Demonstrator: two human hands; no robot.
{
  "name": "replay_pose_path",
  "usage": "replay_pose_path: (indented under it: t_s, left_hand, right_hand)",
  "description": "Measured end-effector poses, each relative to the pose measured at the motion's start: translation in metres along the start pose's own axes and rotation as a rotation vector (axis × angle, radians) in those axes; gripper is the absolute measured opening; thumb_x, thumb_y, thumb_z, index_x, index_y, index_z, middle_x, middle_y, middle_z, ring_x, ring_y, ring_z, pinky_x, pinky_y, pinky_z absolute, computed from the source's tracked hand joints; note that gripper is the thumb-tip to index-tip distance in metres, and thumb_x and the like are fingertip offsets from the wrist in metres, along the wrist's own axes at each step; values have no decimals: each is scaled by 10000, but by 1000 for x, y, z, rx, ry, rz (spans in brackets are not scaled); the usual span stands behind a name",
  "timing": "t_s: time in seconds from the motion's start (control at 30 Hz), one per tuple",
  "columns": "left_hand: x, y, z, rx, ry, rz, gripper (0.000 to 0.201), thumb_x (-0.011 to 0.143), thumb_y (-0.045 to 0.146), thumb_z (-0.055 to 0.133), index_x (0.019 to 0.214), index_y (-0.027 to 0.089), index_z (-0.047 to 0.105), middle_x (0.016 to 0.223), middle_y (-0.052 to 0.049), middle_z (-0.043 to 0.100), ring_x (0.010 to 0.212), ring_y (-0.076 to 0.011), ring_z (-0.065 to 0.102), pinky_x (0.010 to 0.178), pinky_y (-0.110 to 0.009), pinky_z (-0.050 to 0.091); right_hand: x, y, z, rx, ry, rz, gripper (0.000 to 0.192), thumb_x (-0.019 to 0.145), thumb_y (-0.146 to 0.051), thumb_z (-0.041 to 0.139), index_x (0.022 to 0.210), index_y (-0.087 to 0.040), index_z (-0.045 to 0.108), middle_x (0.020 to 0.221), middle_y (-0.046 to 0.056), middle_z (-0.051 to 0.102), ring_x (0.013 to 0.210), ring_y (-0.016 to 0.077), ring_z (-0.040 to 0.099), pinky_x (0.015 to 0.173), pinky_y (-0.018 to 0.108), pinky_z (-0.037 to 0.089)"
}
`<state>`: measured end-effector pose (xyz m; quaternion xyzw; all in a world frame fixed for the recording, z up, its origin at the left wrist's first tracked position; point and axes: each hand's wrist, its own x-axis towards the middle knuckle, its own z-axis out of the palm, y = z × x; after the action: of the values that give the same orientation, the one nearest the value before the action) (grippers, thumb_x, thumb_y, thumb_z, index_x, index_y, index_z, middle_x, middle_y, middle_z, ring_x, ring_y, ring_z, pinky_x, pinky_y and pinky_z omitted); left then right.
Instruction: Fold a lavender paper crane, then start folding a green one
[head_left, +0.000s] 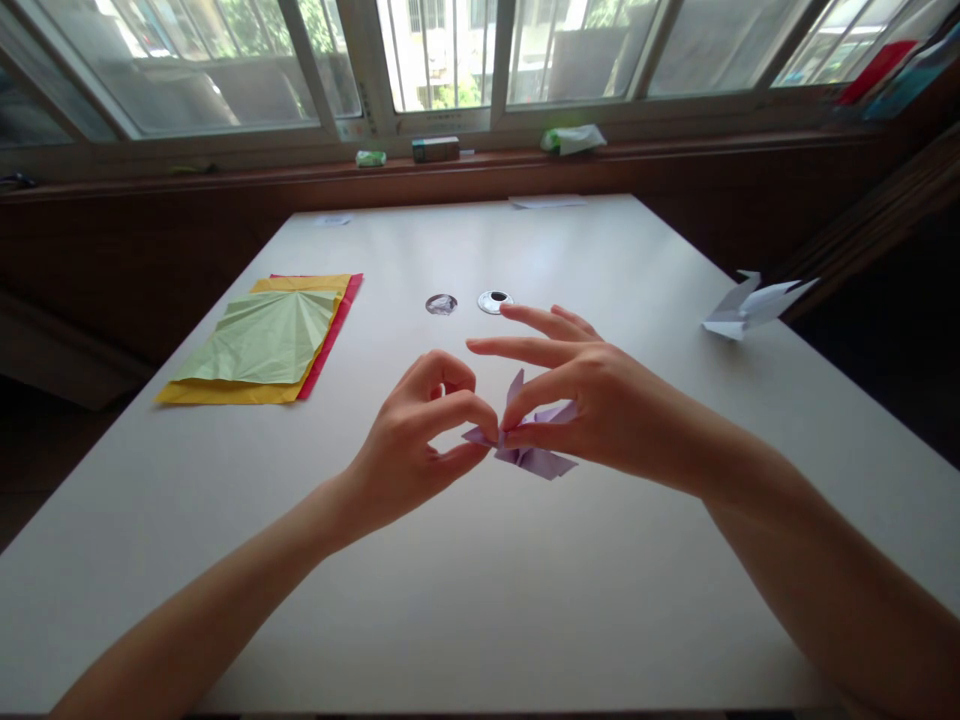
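Note:
A folded purple origami crane (536, 461) is held above the middle of the white table (480, 600). My left hand (424, 420) pinches its narrow pointed end between thumb and index finger. Right beside those fingertips, my right hand (592, 395) pinches the crane's body with thumb and index finger, its other fingers stretched out to the left. Another slim point of the purple paper stands up behind the right index finger. Part of the crane is hidden by my right hand.
Left lies a stack of creased paper, a pale green sheet (270, 335) over a yellow one (225, 392) and a red one (330, 345). Two round metallic pieces (442, 304) lie behind my hands. A white origami crane (750, 305) stands near the right edge. Small items line the windowsill (300, 172).

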<state>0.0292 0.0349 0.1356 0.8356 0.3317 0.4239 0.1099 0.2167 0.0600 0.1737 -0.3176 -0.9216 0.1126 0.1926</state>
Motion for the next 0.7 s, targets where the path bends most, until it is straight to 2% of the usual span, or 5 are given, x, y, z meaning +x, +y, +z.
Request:
replay_pose_path:
  t_s: [0.33, 0.7]
  left_hand:
    - [-1, -2, 3, -39, 49, 0, 91, 747, 100, 626, 719, 181, 596, 723, 12, 504, 664, -84, 509, 588, -215, 455]
    - [-6, -4, -4, -152, 42, -72, 113, 753, 139, 640, 858, 183, 644, 845, -30, 645, 757, -113, 605, 666, -239, 520]
  right_hand:
    - [-1, -2, 2, -77, 55, -34, 188, 776, -255, 609, 599, -256, 674, 1212, -54, 575, 1304, 248, 295, 1064, 540, 188]
    - [2, -6, 0, -116, 138, 31, 152, 746, -247, 631, 600, -256, 672, 1154, -35, 612, 1255, 267, 378, 1056, 534, 239]
